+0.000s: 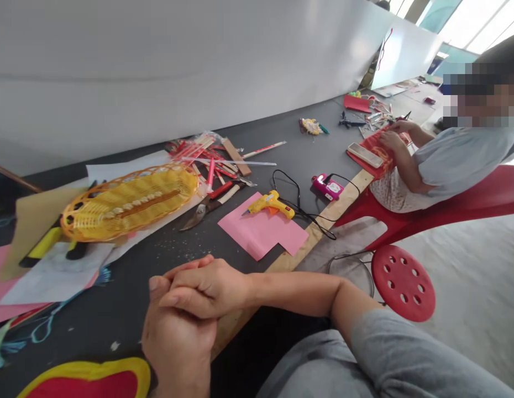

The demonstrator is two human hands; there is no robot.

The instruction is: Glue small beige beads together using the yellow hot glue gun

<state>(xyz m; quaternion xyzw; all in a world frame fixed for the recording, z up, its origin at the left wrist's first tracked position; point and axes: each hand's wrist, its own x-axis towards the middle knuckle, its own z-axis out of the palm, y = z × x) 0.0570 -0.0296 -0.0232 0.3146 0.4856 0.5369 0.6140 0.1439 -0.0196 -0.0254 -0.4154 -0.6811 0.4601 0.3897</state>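
My left hand (178,337) and my right hand (215,287) are clasped together over the near edge of the dark table (128,298). Both have their fingers folded closed against each other, and no object shows between them. Beyond them, a yellow glue gun (273,203) lies on pink paper (257,235), with its black cable running right. Pruning shears (199,213) rest left of the paper. Farther left is a yellow woven basket (132,204). A red shape with a yellow border (87,381) lies beside my left wrist.
Red-wrapped sticks (207,152) are piled behind the basket. A magenta power box (327,187) sits near the table edge. At right, a person (460,155) sits on a red chair, hands on red material. A red stool (402,282) stands nearby.
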